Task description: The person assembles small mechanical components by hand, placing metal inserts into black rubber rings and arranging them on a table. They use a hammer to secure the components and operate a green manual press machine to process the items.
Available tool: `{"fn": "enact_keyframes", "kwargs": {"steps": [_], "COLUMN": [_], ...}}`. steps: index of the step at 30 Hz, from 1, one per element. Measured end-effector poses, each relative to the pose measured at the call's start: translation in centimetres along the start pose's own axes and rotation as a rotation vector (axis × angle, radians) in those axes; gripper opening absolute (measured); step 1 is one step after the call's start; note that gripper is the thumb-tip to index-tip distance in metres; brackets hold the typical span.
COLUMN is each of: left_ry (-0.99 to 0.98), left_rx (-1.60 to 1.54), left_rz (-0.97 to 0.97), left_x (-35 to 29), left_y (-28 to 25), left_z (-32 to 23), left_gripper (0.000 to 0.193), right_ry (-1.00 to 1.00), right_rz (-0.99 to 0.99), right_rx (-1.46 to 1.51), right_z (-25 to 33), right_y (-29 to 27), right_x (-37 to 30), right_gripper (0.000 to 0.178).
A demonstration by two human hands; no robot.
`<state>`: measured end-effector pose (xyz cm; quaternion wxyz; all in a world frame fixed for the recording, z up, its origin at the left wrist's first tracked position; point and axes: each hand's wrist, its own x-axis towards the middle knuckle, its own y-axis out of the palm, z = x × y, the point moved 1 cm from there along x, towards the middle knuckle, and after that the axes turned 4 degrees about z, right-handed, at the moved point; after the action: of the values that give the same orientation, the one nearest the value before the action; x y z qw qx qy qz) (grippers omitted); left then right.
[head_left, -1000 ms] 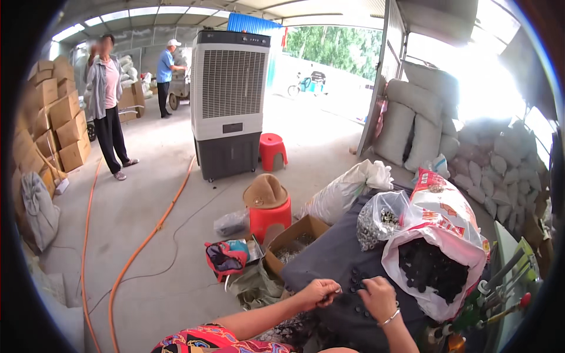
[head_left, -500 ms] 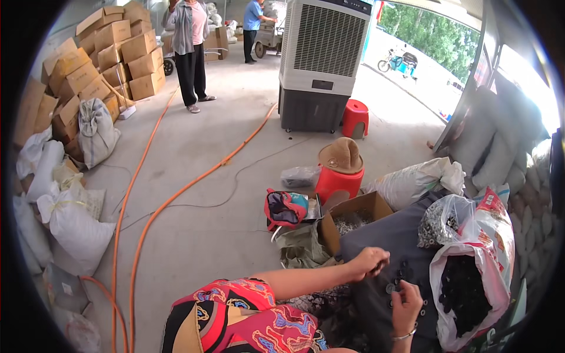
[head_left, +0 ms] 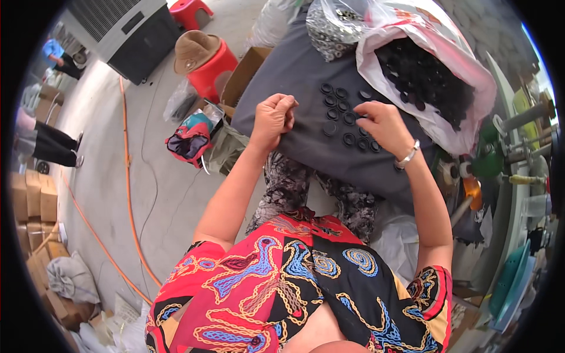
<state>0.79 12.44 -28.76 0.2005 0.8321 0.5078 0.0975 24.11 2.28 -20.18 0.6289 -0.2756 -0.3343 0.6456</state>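
Black rubber-like rings [head_left: 331,113] lie in a loose cluster on a dark grey cloth-covered surface [head_left: 265,76] in front of me. My right hand [head_left: 385,129], with a bracelet at the wrist, hovers over the cluster's right side. Its thumb and index fingertip are apart, close to one ring. To the left of the cluster, my left hand [head_left: 274,122] is curled into a fist above the cloth; whatever it may hold is hidden. A white sack [head_left: 368,62] with its mouth open, full of black pieces [head_left: 426,82], sits beyond my right hand.
A clear bag of small metal parts [head_left: 332,32] rests at the cloth's far edge. Left of it stand a cardboard box [head_left: 242,75] and a red stool [head_left: 219,73] bearing a brown hat [head_left: 196,52]. Orange hoses [head_left: 128,159] cross the floor; tools [head_left: 471,191] crowd the right.
The view has tipped down and turned, bringing the cloth and rings nearer the middle. My left hand is now a fist left of the rings; my right hand's fingers reach in among them.
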Motion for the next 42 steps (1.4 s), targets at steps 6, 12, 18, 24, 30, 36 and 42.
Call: {"fn": "enact_keyframes", "kwargs": {"steps": [6,12,18,24,30,36,42], "left_ry": [0.022,0.033,0.044,0.052,0.074,0.076,0.077], "left_rx": [0.058,0.061,0.066,0.049,0.039,0.036,0.055], "left_rz": [0.008,0.016,0.014,0.011,0.030,0.044,0.032], "left_x": [0.4,0.2,0.1,0.1,0.1,0.3,0.3], "left_y": [0.3,0.5,0.6,0.5,0.8,0.4,0.5], "left_z": [0.5,0.4,0.3,0.1,0.3,0.6,0.8], "left_gripper": [0.020,0.019,0.019,0.018,0.019,0.020,0.020], "right_ry": [-0.279,-0.357,-0.455,-0.446,0.052,0.280,0.278], "right_rz": [0.042,0.158,0.212,0.035,-0.518,-0.353,-0.451], "right_rx": [-0.425,-0.622,-0.628,-0.436,-0.099,-0.441,-0.382], "right_z": [-0.9,-1.9,-2.4,-3.3,-7.8,-13.8,-13.2], "right_y": [2.9,4.8,4.8,2.7,-2.9,-2.8,-3.5], "right_x": [2.8,4.7,5.7,5.1,-2.5,-7.2,-5.7], "right_gripper": [0.029,0.011,0.007,0.028,0.022,0.011,0.014]}}
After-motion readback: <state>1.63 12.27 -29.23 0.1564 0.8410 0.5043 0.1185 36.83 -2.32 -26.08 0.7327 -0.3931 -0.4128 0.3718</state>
